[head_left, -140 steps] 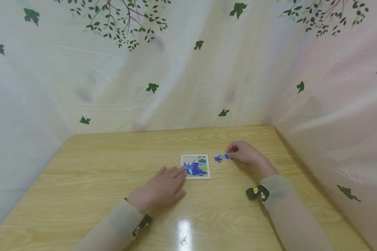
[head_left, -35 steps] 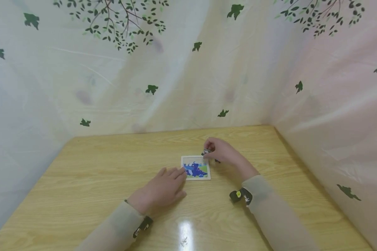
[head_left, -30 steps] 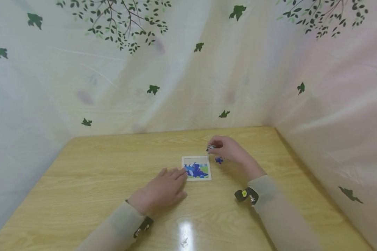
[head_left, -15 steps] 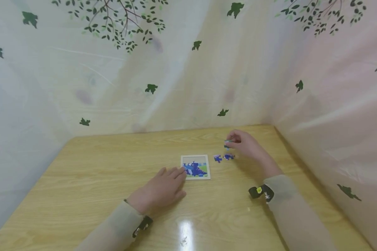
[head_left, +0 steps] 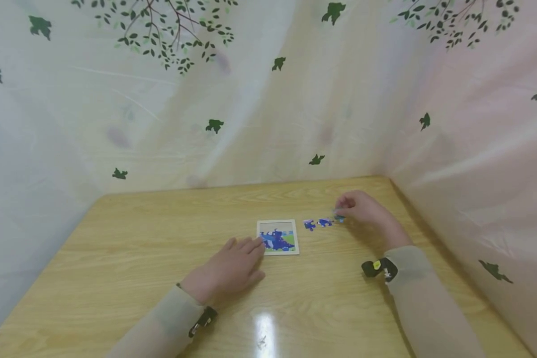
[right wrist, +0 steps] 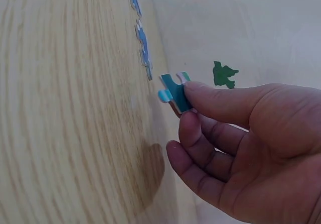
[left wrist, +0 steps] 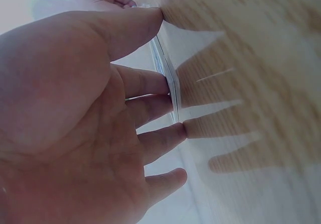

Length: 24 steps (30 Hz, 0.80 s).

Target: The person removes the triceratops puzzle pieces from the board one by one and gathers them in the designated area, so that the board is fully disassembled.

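Note:
My left hand [head_left: 230, 268] lies flat on the table with its fingers straight. Its fingertips touch the left edge of a white-rimmed jigsaw tray [head_left: 297, 237], also seen edge-on in the left wrist view. The tray holds a picture of a blue dinosaur; its upper strip is bare grey. Between thumb and index finger my right hand [head_left: 362, 206] pinches a teal jigsaw piece [right wrist: 175, 92], just above the table in the right wrist view. Two blue-purple pieces, the nearer to the tray [head_left: 310, 225] and the other [head_left: 324, 222], lie between tray and right hand.
The wooden table [head_left: 138, 233] ends at a pale curtain [head_left: 170, 149] printed with leaves, which also runs along the right side. Both wrists carry small black camera straps, such as the right one [head_left: 380, 269].
The teal piece from the tray's upper right corner has been taken out by my right hand. It has travelled right, past the two loose pieces, then lowered. My left hand has stayed still.

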Tool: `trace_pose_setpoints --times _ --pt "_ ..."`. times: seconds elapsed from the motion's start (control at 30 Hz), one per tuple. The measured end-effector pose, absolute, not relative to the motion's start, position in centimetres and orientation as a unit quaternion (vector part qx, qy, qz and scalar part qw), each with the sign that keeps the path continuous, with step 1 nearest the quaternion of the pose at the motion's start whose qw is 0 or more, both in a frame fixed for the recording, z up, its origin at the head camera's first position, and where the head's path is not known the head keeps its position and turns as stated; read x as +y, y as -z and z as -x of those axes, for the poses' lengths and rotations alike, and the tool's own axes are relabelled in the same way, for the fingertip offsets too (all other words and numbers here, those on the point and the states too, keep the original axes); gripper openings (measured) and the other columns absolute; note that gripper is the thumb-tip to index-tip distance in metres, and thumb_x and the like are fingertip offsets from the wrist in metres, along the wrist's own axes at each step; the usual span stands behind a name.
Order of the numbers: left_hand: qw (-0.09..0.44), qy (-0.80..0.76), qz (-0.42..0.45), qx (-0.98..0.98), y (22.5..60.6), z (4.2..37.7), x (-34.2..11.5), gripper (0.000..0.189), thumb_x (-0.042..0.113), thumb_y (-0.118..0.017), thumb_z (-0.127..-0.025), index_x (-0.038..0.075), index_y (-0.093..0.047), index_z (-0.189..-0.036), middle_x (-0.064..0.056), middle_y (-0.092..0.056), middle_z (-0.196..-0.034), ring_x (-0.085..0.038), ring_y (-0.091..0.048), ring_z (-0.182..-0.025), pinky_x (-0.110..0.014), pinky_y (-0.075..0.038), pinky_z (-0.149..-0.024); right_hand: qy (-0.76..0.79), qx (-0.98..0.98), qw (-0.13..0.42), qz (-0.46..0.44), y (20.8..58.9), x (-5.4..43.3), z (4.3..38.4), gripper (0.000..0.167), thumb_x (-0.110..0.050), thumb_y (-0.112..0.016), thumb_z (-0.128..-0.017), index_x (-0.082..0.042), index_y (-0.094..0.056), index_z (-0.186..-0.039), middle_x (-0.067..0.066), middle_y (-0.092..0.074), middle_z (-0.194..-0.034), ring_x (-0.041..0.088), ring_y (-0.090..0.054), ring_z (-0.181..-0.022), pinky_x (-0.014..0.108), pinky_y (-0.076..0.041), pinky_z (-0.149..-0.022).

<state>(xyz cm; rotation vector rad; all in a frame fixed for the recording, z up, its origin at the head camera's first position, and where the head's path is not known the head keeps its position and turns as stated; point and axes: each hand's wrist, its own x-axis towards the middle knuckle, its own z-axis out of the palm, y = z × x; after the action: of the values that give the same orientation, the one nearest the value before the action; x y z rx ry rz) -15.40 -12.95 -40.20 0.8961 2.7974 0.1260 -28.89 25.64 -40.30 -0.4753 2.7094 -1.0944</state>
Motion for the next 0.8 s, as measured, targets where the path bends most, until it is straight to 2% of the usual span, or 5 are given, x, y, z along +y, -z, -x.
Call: trace_pose_setpoints --times 0.4,0.53,0.8 --pt "0.098 -0.043 -0.303 0.947 40.5 15.5 -13.1 0.069 0.044 -0.054 -0.116 0.004 -0.040 -0.170 -0.014 -0.032 -0.179 -0.040 -0.031 -0.163 -0.065 -0.019 -0.134 0.371 0.910 0.106 0.150 40.8 26.0 28.6 0.012 -0.010 -0.071 -0.108 0.001 -0.075 -0.110 0.011 -0.072 -0.102 0.024 -0.058 -0.092 0.034 -0.050 -0.079" --pt "0.098 -0.044 -0.304 0.947 40.6 15.5 -13.1 0.069 0.045 -0.054 -0.116 0.004 -0.040 -0.170 -0.014 -0.031 -0.179 -0.040 -0.031 -0.163 -0.065 -0.019 -0.134 0.375 0.909 0.102 0.149 41.2 26.2 28.6 0.013 -0.011 -0.070 -0.108 0.001 -0.075 -0.110 0.011 -0.072 -0.102 0.024 -0.057 -0.094 0.035 -0.048 -0.081" --pt "0.098 -0.043 -0.303 0.947 40.7 15.6 -13.2 0.069 0.045 -0.053 -0.116 0.005 -0.039 -0.171 -0.013 -0.030 -0.180 -0.039 -0.030 -0.164 -0.064 -0.018 -0.134 0.358 0.917 0.101 0.145 41.9 26.3 28.8 0.014 -0.013 -0.074 -0.106 0.000 -0.075 -0.112 0.011 -0.074 -0.107 0.026 -0.063 -0.101 0.040 -0.051 -0.093"
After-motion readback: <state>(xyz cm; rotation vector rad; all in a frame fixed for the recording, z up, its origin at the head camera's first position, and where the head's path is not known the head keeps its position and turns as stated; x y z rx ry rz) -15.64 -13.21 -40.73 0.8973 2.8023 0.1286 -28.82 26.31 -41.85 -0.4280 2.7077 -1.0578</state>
